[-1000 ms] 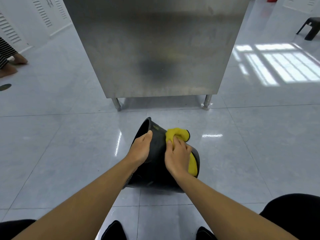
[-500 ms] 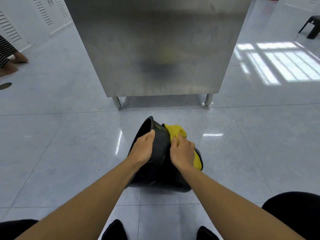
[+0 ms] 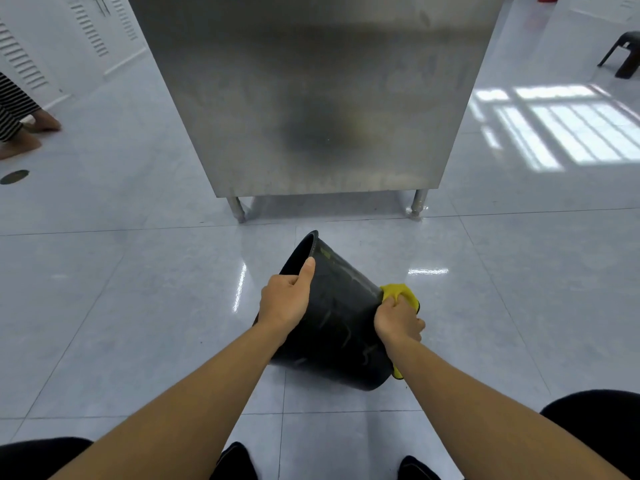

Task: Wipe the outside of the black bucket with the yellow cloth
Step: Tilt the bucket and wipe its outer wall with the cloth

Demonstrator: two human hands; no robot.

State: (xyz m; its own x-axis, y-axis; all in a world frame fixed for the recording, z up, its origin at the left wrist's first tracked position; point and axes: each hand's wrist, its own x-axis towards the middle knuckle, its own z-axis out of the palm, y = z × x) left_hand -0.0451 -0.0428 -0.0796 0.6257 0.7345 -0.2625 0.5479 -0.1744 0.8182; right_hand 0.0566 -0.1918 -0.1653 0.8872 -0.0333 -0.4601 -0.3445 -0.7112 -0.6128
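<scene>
The black bucket (image 3: 341, 317) lies tilted on the pale tiled floor, its open mouth facing up and to the left, its base toward me. My left hand (image 3: 286, 299) grips the rim, thumb on the outside wall. My right hand (image 3: 398, 320) presses the yellow cloth (image 3: 400, 292) against the bucket's right side. Most of the cloth is hidden behind the hand and the bucket; a small yellow corner (image 3: 397, 373) shows lower down beside my forearm.
A tall stainless steel cabinet (image 3: 311, 98) on short legs stands just beyond the bucket. Another person's bare feet (image 3: 31, 133) are at the far left, near a round floor drain (image 3: 14, 176). A dark stool (image 3: 623, 57) sits at the far right. My knees and shoes frame the bottom edge.
My right hand and the cloth slid from the top of the bucket down over to its right side. The bucket's upper wall is now uncovered. My left hand kept its hold on the rim.
</scene>
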